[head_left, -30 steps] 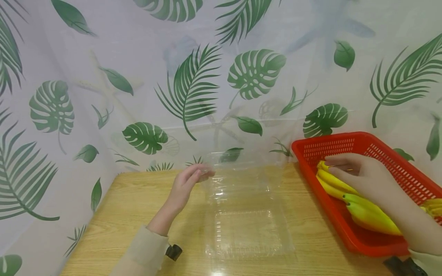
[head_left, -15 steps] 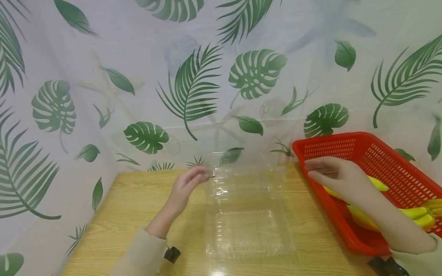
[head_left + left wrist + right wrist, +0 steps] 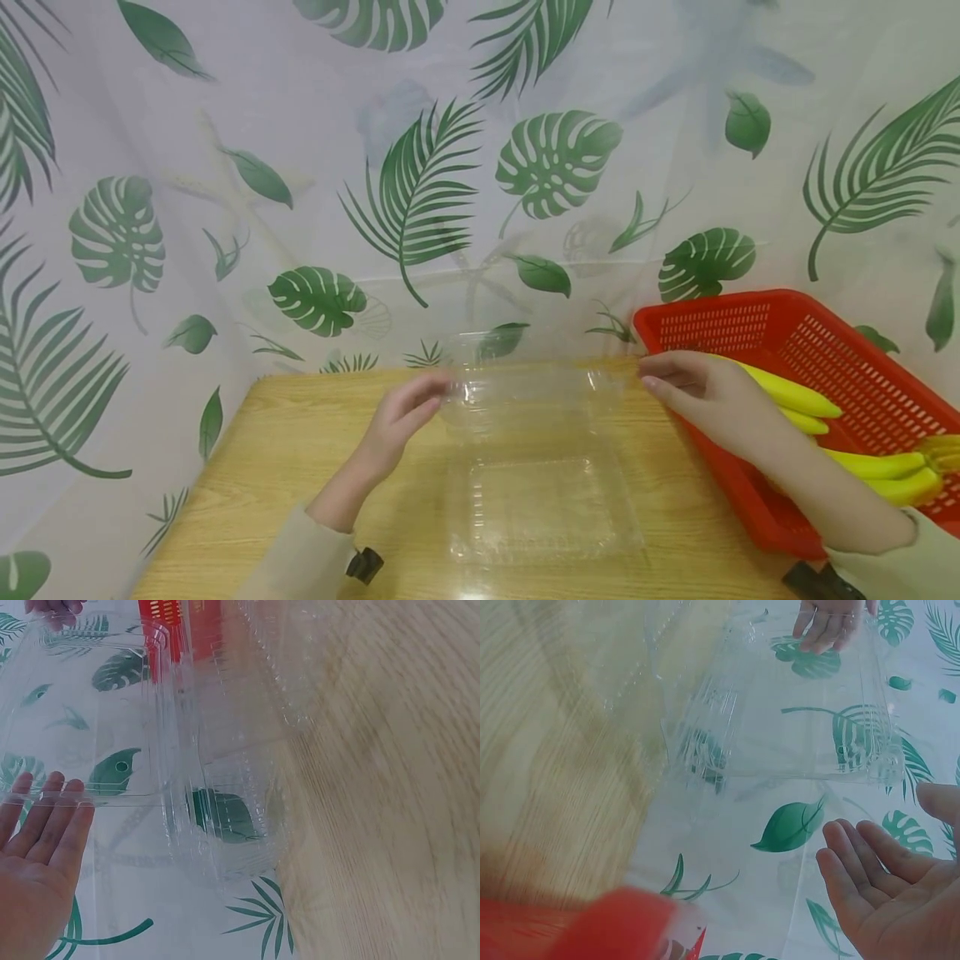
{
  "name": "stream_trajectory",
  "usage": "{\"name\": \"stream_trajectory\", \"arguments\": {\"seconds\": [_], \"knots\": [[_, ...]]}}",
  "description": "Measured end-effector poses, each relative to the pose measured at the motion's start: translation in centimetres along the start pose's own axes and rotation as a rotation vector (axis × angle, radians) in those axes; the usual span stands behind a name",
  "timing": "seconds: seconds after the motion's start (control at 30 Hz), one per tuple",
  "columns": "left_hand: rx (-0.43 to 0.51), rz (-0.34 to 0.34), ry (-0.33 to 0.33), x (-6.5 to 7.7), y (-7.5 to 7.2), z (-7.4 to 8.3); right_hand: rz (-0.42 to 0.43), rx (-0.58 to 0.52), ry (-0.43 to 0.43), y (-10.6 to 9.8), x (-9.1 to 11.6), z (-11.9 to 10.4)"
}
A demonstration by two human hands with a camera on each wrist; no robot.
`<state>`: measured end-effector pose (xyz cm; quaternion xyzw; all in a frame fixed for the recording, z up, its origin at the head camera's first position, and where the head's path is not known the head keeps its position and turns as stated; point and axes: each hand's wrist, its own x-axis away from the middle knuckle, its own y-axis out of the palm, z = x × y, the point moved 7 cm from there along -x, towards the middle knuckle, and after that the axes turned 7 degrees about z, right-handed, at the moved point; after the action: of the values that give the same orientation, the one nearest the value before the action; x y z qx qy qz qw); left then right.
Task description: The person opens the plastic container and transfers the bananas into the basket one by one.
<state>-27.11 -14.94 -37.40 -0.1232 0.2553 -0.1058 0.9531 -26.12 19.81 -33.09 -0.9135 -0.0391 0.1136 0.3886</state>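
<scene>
A clear plastic clamshell box (image 3: 543,508) stands on the table with its lid (image 3: 82,712) raised at the back. At the lid's left edge is my left hand (image 3: 405,412); in the left wrist view its fingers (image 3: 64,825) are straight and meet the edge. My right hand (image 3: 708,400) hovers over the near left rim of the red basket, its fingers loosely bent and pointing toward the lid. Nothing is in its palm (image 3: 900,900), and a gap separates it from the lid. Yellow bananas (image 3: 795,396) lie in the basket, partly hidden by my right forearm.
The red perforated basket (image 3: 862,350) sits at the right, with another banana bunch (image 3: 888,475) nearer its right side. Behind the wooden table (image 3: 300,433) hangs a white leaf-patterned curtain (image 3: 450,208).
My right hand has moved left from above the bananas toward the box, leaving the bananas in the basket. My left hand stays at the lid, which has tipped slightly.
</scene>
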Motion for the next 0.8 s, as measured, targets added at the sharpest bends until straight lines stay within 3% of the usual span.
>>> {"name": "stream_trajectory", "arguments": {"seconds": [0.5, 0.8], "knots": [[0.067, -0.078, 0.017, 1.3, 0.3, 0.5, -0.052, -0.034, -0.023, 1.4, 0.5, -0.7], [0.072, -0.102, 0.069, 1.8, 0.4, 0.7, -0.081, -0.059, -0.054, 2.3, 1.0, -1.2]]}}
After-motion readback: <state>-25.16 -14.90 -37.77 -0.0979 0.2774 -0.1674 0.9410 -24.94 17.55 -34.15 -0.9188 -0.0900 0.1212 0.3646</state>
